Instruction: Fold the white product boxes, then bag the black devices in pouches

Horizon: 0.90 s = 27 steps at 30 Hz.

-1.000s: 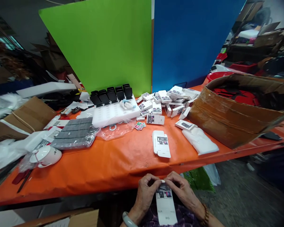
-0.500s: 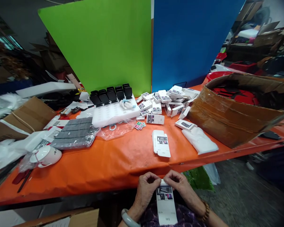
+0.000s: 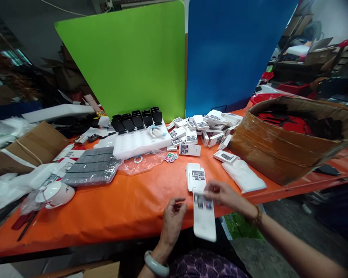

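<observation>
At the front of the orange tabletop (image 3: 104, 216), the right hand (image 3: 227, 197) pinches a flattened printed carton (image 3: 204, 222) by its corner, best held lightly against creasing, the empty left hand (image 3: 173, 220) curled alongside.

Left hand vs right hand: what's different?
The right hand grips a white printed carton; the left hand is half curled, nothing visible in it.
The left hand has a pale bangle at the wrist, the right hand a brown bracelet.
Both are ungloved.
</observation>
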Available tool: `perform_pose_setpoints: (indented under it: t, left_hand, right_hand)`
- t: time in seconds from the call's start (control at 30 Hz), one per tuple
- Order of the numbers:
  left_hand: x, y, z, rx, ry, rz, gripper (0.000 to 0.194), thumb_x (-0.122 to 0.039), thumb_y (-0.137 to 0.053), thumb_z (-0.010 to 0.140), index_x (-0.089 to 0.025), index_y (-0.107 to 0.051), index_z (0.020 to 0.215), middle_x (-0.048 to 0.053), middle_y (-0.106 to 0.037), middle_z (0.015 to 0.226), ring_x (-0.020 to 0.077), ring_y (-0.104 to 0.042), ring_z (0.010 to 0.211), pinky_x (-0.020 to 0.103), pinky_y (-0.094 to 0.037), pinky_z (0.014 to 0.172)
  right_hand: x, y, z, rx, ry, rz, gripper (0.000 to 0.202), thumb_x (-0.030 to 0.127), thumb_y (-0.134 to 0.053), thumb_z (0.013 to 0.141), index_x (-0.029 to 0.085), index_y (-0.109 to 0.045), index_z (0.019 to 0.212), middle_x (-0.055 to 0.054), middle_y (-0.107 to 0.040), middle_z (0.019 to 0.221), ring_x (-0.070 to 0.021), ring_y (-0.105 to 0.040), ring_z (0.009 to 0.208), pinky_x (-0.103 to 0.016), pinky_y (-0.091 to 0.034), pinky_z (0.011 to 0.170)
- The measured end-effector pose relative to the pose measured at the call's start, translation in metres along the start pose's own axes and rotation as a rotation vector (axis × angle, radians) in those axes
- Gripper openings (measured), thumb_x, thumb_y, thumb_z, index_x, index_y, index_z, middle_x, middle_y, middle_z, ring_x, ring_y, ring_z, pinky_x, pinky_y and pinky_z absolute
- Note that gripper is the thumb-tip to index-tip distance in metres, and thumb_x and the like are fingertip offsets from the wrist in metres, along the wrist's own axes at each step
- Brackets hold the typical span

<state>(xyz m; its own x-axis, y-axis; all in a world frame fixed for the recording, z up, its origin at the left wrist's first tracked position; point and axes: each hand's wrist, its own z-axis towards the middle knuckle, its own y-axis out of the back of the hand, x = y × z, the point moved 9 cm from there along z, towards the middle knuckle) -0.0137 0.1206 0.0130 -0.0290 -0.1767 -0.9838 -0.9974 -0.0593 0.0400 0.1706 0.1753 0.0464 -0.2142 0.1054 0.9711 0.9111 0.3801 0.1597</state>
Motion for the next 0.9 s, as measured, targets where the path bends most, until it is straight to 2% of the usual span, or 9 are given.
perform_pose_setpoints:
  t: [0.1,0.17,0.2,0.27,0.37,0.5,0.63,0.8,0.9]
  left_hand:
    - [-0.02,0.01,0.014,-0.094,-0.091,0.094,0.026,-0.034,-0.057,0.082,-0.016,-0.063,0.099,0.006,-0.067,0.085,0.0181,-0.063,0.077,0.03,-0.05,0.071]
    - [-0.03,0.005,0.019,-0.085,-0.197,0.195,0.026,-0.03,-0.055,0.083,-0.017,-0.064,0.104,0.009,-0.068,0.097,0.0205,-0.064,0.088,0.034,-0.052,0.08]
    - [-0.033,-0.002,0.02,-0.065,-0.258,0.251,0.027,-0.027,-0.054,0.083,-0.018,-0.064,0.107,0.01,-0.068,0.104,0.022,-0.064,0.096,0.037,-0.05,0.087]
    - [-0.031,-0.018,0.021,-0.01,-0.358,0.359,0.031,-0.021,-0.055,0.082,-0.019,-0.062,0.112,0.012,-0.063,0.12,0.0245,-0.058,0.114,0.043,-0.044,0.1]
    - [-0.013,-0.04,0.02,0.063,-0.429,0.507,0.039,-0.016,-0.055,0.081,-0.018,-0.058,0.12,0.016,-0.051,0.136,0.0278,-0.047,0.128,0.049,-0.038,0.106]
    - [0.012,-0.056,0.018,0.132,-0.448,0.664,0.05,-0.012,-0.054,0.081,-0.013,-0.047,0.131,0.021,-0.042,0.144,0.0311,-0.038,0.134,0.053,-0.037,0.107]
    - [0.022,-0.056,0.016,0.145,-0.441,0.703,0.053,-0.013,-0.053,0.083,-0.015,-0.044,0.135,0.02,-0.04,0.145,0.0314,-0.037,0.135,0.053,-0.037,0.107]
    - [0.016,-0.053,0.019,0.144,-0.373,0.63,0.053,-0.014,-0.054,0.081,-0.013,-0.047,0.133,0.021,-0.043,0.143,0.0316,-0.039,0.133,0.052,-0.036,0.108]
    - [0.0,-0.046,0.025,0.087,-0.334,0.543,0.052,-0.016,-0.05,0.083,-0.013,-0.044,0.135,0.019,-0.046,0.141,0.0284,-0.041,0.132,0.048,-0.034,0.11]
  right_hand:
    - [0.06,0.071,0.032,-0.418,0.25,0.111,0.034,0.048,-0.067,0.075,0.019,-0.054,0.086,0.0,-0.062,0.075,-0.0128,-0.06,0.062,-0.024,-0.048,0.057]
    - [0.077,0.092,0.048,-0.562,0.318,0.096,0.038,0.05,-0.06,0.08,0.021,-0.048,0.102,-0.002,-0.063,0.086,-0.015,-0.064,0.069,-0.027,-0.051,0.061]
    - [0.08,0.09,0.057,-0.557,0.316,-0.016,0.037,0.048,-0.057,0.083,0.021,-0.046,0.106,-0.003,-0.063,0.091,-0.0159,-0.065,0.072,-0.028,-0.051,0.063]
    - [0.073,0.067,0.076,-0.417,0.26,-0.376,0.027,0.04,-0.054,0.086,0.019,-0.049,0.103,-0.006,-0.063,0.095,-0.0173,-0.065,0.077,-0.028,-0.051,0.066]
    - [0.038,0.027,0.091,-0.165,0.165,-0.767,0.013,0.023,-0.063,0.078,0.017,-0.056,0.087,-0.007,-0.065,0.093,-0.0192,-0.063,0.081,-0.028,-0.047,0.071]
    - [0.006,0.005,0.096,-0.056,0.071,-0.888,0.019,0.014,-0.072,0.067,0.015,-0.055,0.077,-0.011,-0.064,0.091,-0.0187,-0.059,0.073,-0.025,-0.041,0.062]
    - [-0.002,0.003,0.104,-0.04,-0.002,-0.945,0.026,0.016,-0.073,0.067,0.014,-0.052,0.082,-0.011,-0.061,0.094,-0.017,-0.056,0.074,-0.023,-0.034,0.057]
    - [0.005,0.008,0.11,-0.052,-0.037,-0.908,0.031,0.016,-0.075,0.062,0.015,-0.052,0.082,-0.007,-0.061,0.085,-0.0159,-0.053,0.072,-0.023,-0.029,0.054]
    - [0.012,0.011,0.106,-0.061,-0.038,-0.833,0.026,0.015,-0.072,0.062,0.015,-0.053,0.079,-0.006,-0.062,0.08,-0.0155,-0.053,0.068,-0.023,-0.029,0.052]
